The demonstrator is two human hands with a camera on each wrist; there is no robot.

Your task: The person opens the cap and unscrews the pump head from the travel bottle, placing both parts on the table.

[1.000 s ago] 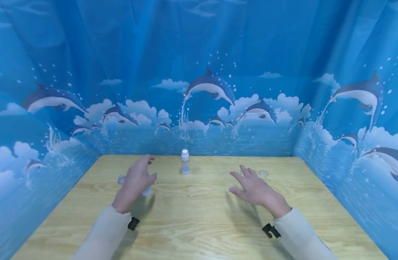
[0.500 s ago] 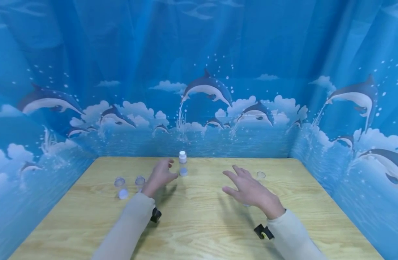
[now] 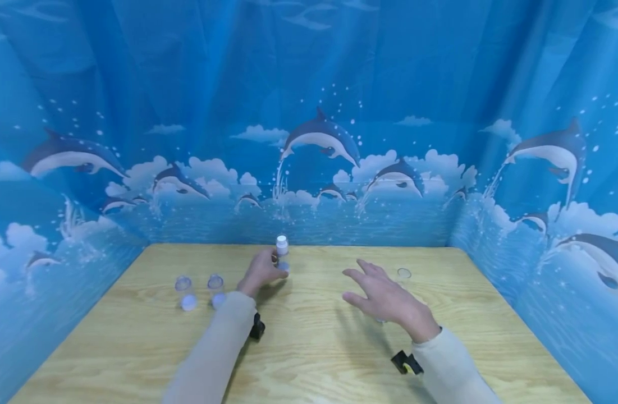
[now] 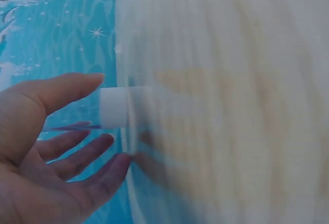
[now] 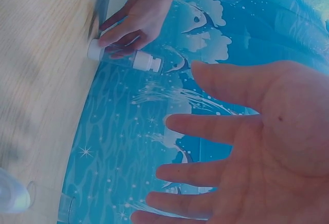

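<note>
At the back middle of the table stands a small clear bottle with a white top and a white base. My left hand reaches around it from the left, thumb on one side and fingers on the other. In the left wrist view, gaps show between the bottle's white base and both the thumb and fingertips. The right wrist view also shows the left hand at the bottle. My right hand hovers over the right side with fingers spread, holding nothing; its palm shows up close.
Two clear containers with white bottoms, one beside the other, stand on the left of the wooden table. Beyond my right hand is a clear round-rimmed container, partly hidden. A dolphin-print curtain closes off the back and sides.
My left hand has moved right, from over the left containers to the bottle, uncovering those containers. The right hand stays spread in nearly the same place.
</note>
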